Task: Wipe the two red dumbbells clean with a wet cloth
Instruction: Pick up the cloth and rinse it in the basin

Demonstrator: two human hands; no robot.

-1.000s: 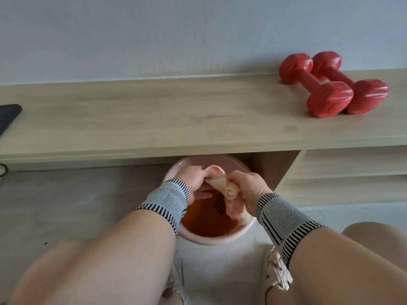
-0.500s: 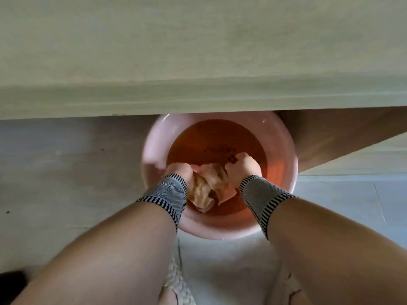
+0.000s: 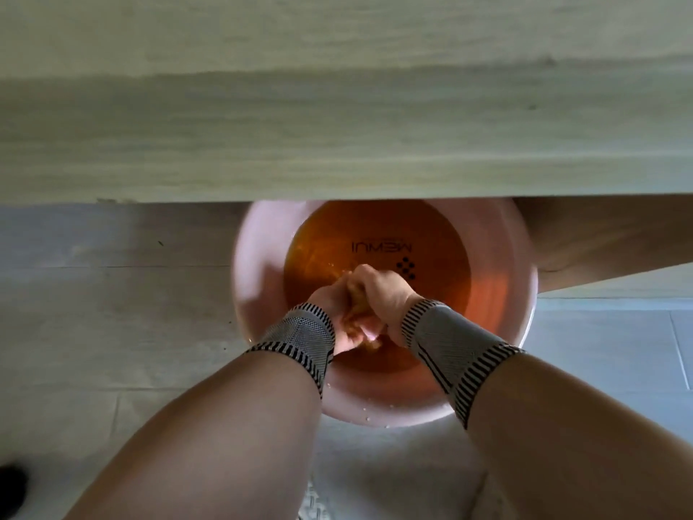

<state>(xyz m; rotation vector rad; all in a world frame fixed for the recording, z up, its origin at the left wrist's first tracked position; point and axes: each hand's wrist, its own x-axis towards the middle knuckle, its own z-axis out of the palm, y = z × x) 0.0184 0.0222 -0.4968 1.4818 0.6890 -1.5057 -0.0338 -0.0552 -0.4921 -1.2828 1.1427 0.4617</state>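
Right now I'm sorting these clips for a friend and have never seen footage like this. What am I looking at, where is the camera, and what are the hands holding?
The camera sits on a person's head and looks down at their own two bare hands, so the arms reach in from the bottom of the picture. No machine is involved. Both wrists wear striped grey bands. The left hand and right hand are closed together around a bunched wet cloth, apparently squeezing it over a pink basin of water that stands on the floor. The pale wooden bench fills the top of the picture and hides the basin's far edge. The dumbbells to be wiped are not in view here.
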